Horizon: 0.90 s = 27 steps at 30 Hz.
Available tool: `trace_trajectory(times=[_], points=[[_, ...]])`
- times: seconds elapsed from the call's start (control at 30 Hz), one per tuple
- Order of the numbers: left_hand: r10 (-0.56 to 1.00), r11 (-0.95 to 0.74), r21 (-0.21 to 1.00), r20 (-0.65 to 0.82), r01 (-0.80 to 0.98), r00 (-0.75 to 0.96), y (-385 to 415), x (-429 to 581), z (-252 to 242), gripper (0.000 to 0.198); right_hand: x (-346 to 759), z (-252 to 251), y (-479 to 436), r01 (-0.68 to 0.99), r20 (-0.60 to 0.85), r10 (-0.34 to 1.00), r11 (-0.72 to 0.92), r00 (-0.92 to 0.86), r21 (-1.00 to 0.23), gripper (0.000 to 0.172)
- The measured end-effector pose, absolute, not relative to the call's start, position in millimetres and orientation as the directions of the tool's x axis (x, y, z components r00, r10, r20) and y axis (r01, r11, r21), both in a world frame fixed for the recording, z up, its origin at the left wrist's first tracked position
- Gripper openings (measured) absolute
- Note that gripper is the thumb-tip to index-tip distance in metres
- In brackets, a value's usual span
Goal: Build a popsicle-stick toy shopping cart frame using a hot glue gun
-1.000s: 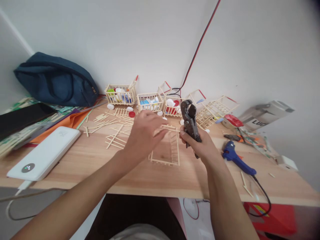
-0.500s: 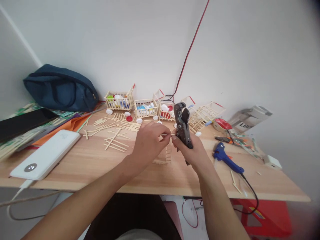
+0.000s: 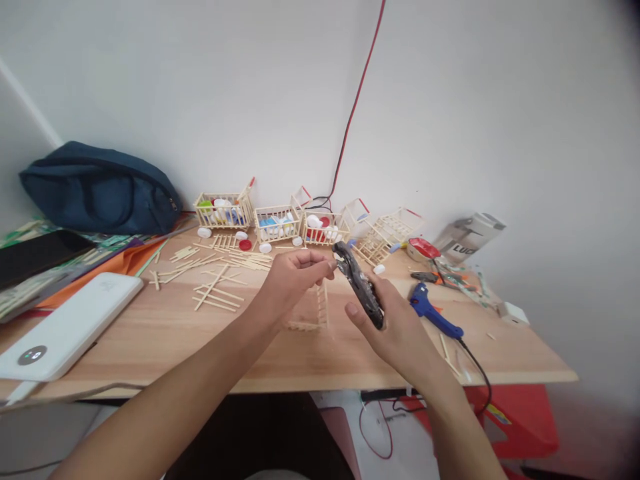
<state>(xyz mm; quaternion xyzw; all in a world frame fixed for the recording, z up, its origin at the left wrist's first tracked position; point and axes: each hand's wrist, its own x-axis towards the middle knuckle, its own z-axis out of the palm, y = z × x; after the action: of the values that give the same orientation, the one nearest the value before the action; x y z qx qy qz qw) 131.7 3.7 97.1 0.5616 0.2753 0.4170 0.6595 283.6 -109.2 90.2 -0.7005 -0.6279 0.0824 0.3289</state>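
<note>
My left hand [image 3: 300,277] is closed in a pinch over the middle of the table, its fingertips at the jaws of a black plier-like hand tool [image 3: 361,283]. What it pinches is mostly hidden; a thin wooden stick showed there earlier. My right hand [image 3: 393,327] grips that tool by its handles, thumb lifted away from them and the head pointing up and left. Below my left hand lies a small frame of glued wooden sticks [image 3: 324,307], partly covered by the hand. Loose wooden sticks [image 3: 215,293] are scattered to the left.
Small stick-built carts [image 3: 277,223] holding colourful pieces line the wall. A blue glue gun [image 3: 433,312] lies at the right with its cable over the edge. On the left are a white power bank [image 3: 75,327], a dark phone [image 3: 43,257] and a blue bag [image 3: 100,190].
My right hand has tilted the black tool leftward, bringing its head to my left fingertips, and its thumb has come off the stick. The whole view has shifted slightly.
</note>
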Motion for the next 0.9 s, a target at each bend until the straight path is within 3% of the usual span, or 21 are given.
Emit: trace_trajectory(times=[0.27, 0.6, 0.9], points=[[0.861, 0.031, 0.968, 0.101, -0.250, 0.499, -2, 136, 94, 0.019, 278, 91, -111, 0.877, 0.376, 0.902, -0.008, 0.214, -0.481, 0.056], [0.852, -0.004, 0.956, 0.158, -0.294, 0.500, -4, 138, 97, 0.017, 275, 85, -116, 0.893, 0.396, 0.891, -0.023, 0.222, -0.450, 0.029], [0.840, -0.071, 0.973, 0.177, -0.220, 0.514, -5, 141, 98, 0.011, 275, 80, -123, 0.881, 0.383, 0.880, -0.077, 0.280, -0.467, 0.032]])
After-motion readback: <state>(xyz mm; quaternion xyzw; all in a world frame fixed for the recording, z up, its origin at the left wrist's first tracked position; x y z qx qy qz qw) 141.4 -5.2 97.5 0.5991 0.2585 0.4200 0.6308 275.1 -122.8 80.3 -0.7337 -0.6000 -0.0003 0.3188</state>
